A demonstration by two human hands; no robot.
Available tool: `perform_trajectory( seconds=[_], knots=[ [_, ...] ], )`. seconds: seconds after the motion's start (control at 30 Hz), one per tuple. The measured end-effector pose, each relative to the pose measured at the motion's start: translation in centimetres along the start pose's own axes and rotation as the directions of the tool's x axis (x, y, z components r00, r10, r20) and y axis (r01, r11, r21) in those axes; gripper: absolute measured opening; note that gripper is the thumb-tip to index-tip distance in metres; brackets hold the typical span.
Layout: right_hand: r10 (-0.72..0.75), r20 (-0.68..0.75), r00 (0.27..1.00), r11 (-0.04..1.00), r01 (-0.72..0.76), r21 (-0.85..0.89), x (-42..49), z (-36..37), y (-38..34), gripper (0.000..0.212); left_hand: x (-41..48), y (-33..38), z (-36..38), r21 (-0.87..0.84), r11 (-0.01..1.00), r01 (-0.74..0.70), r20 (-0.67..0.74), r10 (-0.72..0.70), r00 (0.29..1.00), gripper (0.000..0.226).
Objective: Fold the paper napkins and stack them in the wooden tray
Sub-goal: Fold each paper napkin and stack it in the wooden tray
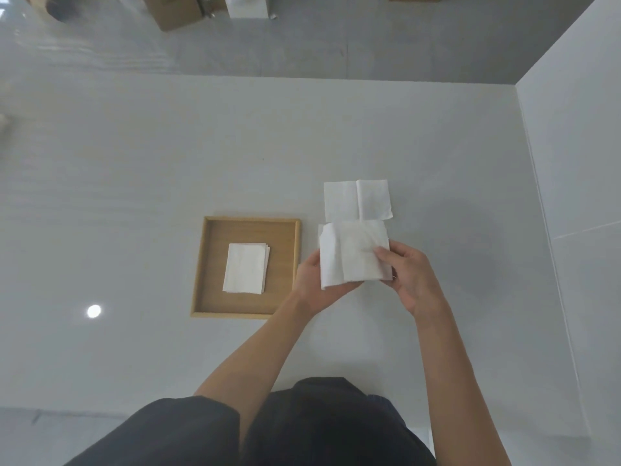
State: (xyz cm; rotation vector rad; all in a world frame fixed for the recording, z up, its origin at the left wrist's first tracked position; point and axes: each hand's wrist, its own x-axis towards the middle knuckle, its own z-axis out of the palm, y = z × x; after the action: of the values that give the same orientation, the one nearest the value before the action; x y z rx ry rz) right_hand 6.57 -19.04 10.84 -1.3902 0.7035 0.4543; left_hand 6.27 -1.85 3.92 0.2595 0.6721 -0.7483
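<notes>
A square wooden tray (205,264) lies on the white table, with a small stack of folded white napkins (246,272) inside it, left of centre. Just right of the tray, both hands hold one white paper napkin (349,253) above the table. My left hand (314,284) supports its left and lower edge from beneath. My right hand (411,277) pinches its right side, thumb on top. The napkin's left part is bent over along a crease. Beyond it, another unfolded napkin (358,200) lies flat on the table.
The white table (134,179) reaches to a far edge, with grey floor and cardboard boxes (174,11) behind. A white wall or partition (578,163) stands along the right side. My dark-clothed lap fills the bottom of the view.
</notes>
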Motion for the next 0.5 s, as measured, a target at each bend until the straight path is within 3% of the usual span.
perform_trajectory(
  seconds=[0.2, 0.27, 0.37, 0.5],
  knots=[
    [-0.178, -0.153, 0.972, 0.929, 0.115, -0.352, 0.1, -0.2, 0.3, 0.014, -1.0, 0.8, -0.5, -0.043, 0.999, 0.017, 0.010, -0.017, 1.000, 0.062],
    [-0.291, -0.171, 0.941, 0.837, 0.164, -0.522, 0.2, 0.2, 0.5, 0.015, -0.9, 0.7, -0.3, 0.036, 0.999, 0.004, 0.025, -0.005, 1.000, 0.072],
    [-0.449, -0.177, 0.876, 0.652, 0.186, -0.735, -0.3, 2.1, 0.6, 0.021, -0.8, 0.6, 0.0, 0.200, 0.978, -0.061, 0.047, 0.053, 0.997, 0.061],
    [-0.554, -0.192, 0.810, 0.412, 0.067, -0.909, -1.3, 5.8, 1.3, 0.022, -0.8, 0.1, 0.5, 0.289, 0.953, -0.095, 0.031, 0.089, 0.996, 0.053]
  ],
)
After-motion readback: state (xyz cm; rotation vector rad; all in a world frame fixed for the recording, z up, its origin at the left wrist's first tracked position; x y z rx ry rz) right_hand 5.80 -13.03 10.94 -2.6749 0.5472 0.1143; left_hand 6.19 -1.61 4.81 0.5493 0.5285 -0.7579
